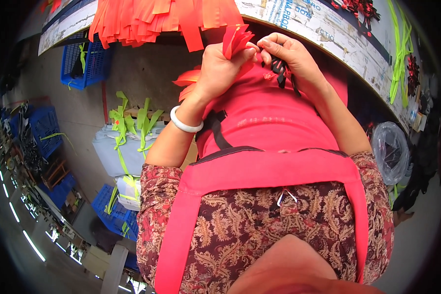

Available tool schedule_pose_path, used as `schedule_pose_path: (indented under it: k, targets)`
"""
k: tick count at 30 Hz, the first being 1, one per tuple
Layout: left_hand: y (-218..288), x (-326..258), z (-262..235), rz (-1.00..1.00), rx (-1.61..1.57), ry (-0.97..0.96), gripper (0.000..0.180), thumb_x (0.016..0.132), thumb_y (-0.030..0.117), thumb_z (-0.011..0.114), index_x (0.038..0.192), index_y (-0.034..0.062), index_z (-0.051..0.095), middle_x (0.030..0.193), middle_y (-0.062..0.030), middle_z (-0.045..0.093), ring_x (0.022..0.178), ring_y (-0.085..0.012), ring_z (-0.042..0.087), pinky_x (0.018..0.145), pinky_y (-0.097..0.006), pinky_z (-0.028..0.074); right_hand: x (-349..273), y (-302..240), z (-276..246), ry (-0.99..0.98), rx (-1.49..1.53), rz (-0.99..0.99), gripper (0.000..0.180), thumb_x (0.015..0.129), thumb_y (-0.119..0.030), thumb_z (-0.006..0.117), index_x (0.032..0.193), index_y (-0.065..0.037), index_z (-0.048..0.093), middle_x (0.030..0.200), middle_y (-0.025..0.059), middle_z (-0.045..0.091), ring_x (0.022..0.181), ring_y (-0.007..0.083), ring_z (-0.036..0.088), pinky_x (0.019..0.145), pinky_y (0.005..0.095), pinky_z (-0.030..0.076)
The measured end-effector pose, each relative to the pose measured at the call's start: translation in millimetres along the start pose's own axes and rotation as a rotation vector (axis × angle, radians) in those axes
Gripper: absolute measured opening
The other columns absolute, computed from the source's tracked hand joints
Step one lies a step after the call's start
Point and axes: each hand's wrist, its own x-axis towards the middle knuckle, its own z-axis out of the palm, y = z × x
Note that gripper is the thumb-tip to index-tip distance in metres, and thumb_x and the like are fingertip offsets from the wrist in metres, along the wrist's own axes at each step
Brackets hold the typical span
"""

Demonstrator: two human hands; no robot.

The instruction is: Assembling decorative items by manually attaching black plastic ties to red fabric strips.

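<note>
My left hand (220, 68) is closed around a bundle of orange-red fabric strips (236, 41). Their ends stick up above the fist, and more strip ends (187, 78) fan out behind the wrist. Close beside it, my right hand (294, 56) has thumb and forefinger pinched together near the left fingertips. Small black-and-red pieces (281, 68) hang from under its curled fingers; their exact kind is too small to tell. Whatever sits between the pinching fingertips is hidden. Both hands are raised in front of my pink-red apron (274, 127), by the table edge.
A heap of orange-red strips (147, 22) overhangs the table (348, 54). Black-and-red pieces (360, 12) and yellow-green strips (401, 54) lie on its right part. To the left stand a blue crate (78, 63) and grey tied bundles (115, 152). A clear plastic bag (391, 152) hangs right.
</note>
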Motion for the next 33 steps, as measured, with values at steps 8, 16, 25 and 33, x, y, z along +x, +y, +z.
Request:
schedule_pose_path:
  k: [8, 16, 25, 33]
  targets:
    - [-1, -1, 3, 0.031, -0.003, -0.006, 0.010, 0.090, 0.005, 0.063, 0.094, -0.0018, 0.068, 0.081, -0.0045, 0.070, 0.074, -0.0087, 0.062, 0.067, -0.024, 0.051, 3, 4, 7, 0.196, -0.176, -0.072, 0.025, 0.091, -0.026, 0.066, 0.098, -0.002, 0.062, 0.078, 0.0037, 0.069, 0.061, 0.0028, 0.058, 0.051, 0.0161, 0.044]
    - [1, -1, 3, 0.136, 0.071, -0.068, 0.009, 0.089, 0.005, 0.064, 0.094, -0.0009, 0.068, 0.080, -0.0044, 0.070, 0.073, -0.0089, 0.062, 0.066, -0.025, 0.051, 0, -1, 12, 0.170, -0.293, -0.071, 0.027, 0.090, -0.029, 0.067, 0.090, -0.004, 0.059, 0.071, 0.0018, 0.064, 0.057, 0.0028, 0.055, 0.050, 0.0163, 0.042]
    - [2, 2, 2, 0.261, 0.304, -0.012, 0.017, 0.079, -0.003, 0.064, 0.095, 0.0014, 0.069, 0.079, -0.0077, 0.071, 0.074, -0.0118, 0.067, 0.066, -0.026, 0.052, 7, -2, 5, 0.054, -0.200, 0.090, 0.024, 0.091, -0.027, 0.066, 0.090, -0.005, 0.057, 0.067, -0.0011, 0.057, 0.055, 0.0034, 0.052, 0.051, 0.0180, 0.042]
    - [3, 5, 0, 0.203, 0.236, -0.021, 0.013, 0.087, 0.004, 0.066, 0.098, -0.0016, 0.069, 0.077, -0.0049, 0.070, 0.073, -0.0087, 0.063, 0.065, -0.025, 0.052, 8, 0, 7, 0.025, -0.128, 0.110, 0.030, 0.090, -0.033, 0.067, 0.092, -0.004, 0.059, 0.070, -0.0002, 0.059, 0.056, 0.0028, 0.052, 0.048, 0.0181, 0.043]
